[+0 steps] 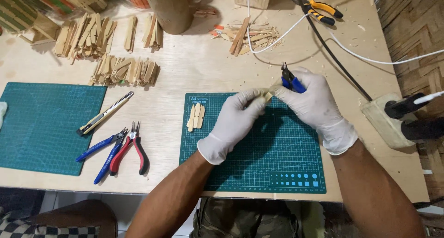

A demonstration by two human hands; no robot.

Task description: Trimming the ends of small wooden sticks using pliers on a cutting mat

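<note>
Now both gloved hands meet over the green cutting mat [277, 164]: left hand [233, 122] pinches a small wooden piece [267, 96], right hand [314, 104] grips blue-handled cutters [290, 80] just beside it.

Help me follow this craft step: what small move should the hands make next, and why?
Probably bring the blue-handled cutters down onto the small wooden piece. The right hand holds them with the tip pointing up, away from the wood, while the left hand pinches the piece above the green cutting mat.
</note>
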